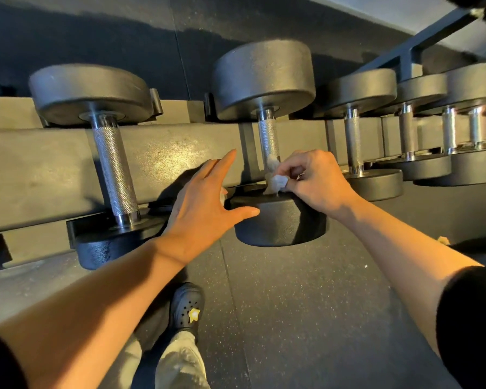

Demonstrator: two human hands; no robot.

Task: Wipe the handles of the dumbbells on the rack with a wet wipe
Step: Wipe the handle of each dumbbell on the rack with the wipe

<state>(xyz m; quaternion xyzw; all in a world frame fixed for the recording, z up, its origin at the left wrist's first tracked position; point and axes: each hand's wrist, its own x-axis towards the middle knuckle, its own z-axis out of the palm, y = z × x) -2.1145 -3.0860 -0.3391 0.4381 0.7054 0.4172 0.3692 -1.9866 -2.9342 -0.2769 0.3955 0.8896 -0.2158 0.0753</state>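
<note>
The right hand is curled shut around a small white wet wipe, pinching it in a bunch. The wipe touches the low end of the shiny handle of the middle dumbbell, right where the handle meets the near round weight. This is in the middle of the frame.

The left hand is wide open with its fingers spread. It holds nothing. It looks like it rests on the near weight's edge and the rack, maybe to keep things steady, but I cannot be sure it is touching.

So I think the job is partway: this handle is being wiped now. Next, the wipe needs to go up and around the bumpy handle, so it cleans all sides.

The big dumbbell at the left sits on the rack too. A row of smaller dumbbells waits at the right of the frame. I cannot tell which are clean.
</note>
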